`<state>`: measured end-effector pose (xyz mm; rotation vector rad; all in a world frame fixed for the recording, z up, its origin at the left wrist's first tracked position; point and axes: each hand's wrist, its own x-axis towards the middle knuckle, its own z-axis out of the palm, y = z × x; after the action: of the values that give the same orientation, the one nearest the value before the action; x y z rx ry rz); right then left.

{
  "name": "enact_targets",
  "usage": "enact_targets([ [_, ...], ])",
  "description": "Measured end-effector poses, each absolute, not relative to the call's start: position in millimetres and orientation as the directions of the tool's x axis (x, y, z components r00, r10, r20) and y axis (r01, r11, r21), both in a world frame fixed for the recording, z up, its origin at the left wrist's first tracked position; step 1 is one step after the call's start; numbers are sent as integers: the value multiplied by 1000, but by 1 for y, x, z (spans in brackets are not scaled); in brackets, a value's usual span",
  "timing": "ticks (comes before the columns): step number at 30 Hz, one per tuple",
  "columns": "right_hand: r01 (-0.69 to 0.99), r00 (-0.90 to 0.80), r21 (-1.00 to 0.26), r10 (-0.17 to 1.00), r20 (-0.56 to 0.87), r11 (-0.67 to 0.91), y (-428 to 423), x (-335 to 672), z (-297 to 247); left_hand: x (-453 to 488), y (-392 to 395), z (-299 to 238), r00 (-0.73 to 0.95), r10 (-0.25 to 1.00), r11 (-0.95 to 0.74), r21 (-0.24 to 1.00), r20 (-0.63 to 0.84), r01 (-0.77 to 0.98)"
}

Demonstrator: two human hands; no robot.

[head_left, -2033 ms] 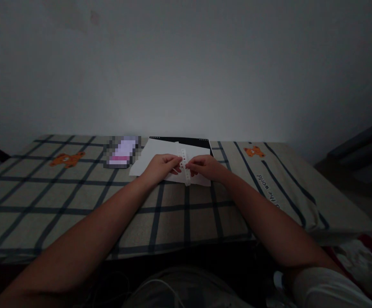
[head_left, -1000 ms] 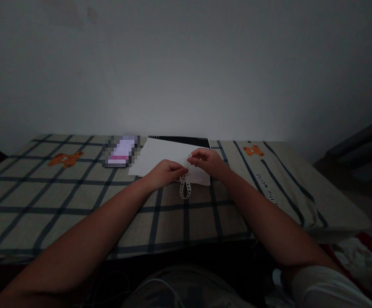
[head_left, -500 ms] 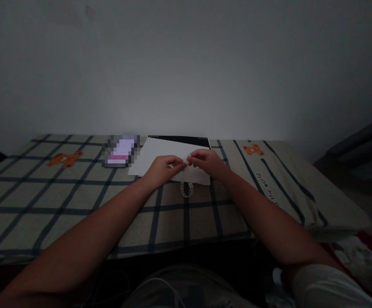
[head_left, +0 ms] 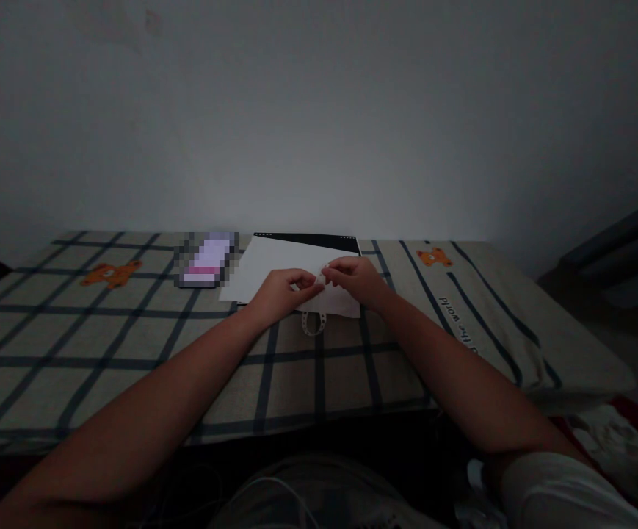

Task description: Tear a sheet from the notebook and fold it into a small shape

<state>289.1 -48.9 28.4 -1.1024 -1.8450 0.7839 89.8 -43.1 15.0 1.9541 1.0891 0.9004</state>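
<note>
Both of my hands meet above a white sheet of paper (head_left: 280, 261). My left hand (head_left: 283, 292) has its thumb and index finger pinched on one part of a narrow white strip (head_left: 323, 322) marked with small dark dots. From the right, the fingertips of my right hand (head_left: 354, 275) pinch the same strip near its top. Below the fingers the strip hangs in a loop, in front of the paper's near edge. The part between the fingertips is small and mostly hidden, so I cannot tell how it is folded or joined.
Under the paper lies a black sheet (head_left: 319, 241) with small light marks along its far edge. A blurred-out phone (head_left: 207, 261) is to the left. A checked cloth (head_left: 147, 323) with orange bear prints covers the table, which stands against a grey wall (head_left: 319, 132).
The hanging loop has swung slightly left, and its shape is rounder. My left fingertips have shifted a little to the right and down. My right hand is almost unmoved.
</note>
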Motion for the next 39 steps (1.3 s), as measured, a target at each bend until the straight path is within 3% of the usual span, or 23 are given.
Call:
enact_targets([
  [17, 416, -196, -788, 891, 410, 454, -49, 286, 26, 91, -42, 17, 456, 862, -411, 834, 223, 369],
  [28, 399, -194, -812, 905, 379, 426, -49, 286, 27, 91, -45, 18, 508, 856, -300, 894, 98, 333],
  [39, 410, -143, -810, 907, 396, 418, -50, 288, 27, 90, -40, 16, 490, 847, -417, 829, 206, 373],
])
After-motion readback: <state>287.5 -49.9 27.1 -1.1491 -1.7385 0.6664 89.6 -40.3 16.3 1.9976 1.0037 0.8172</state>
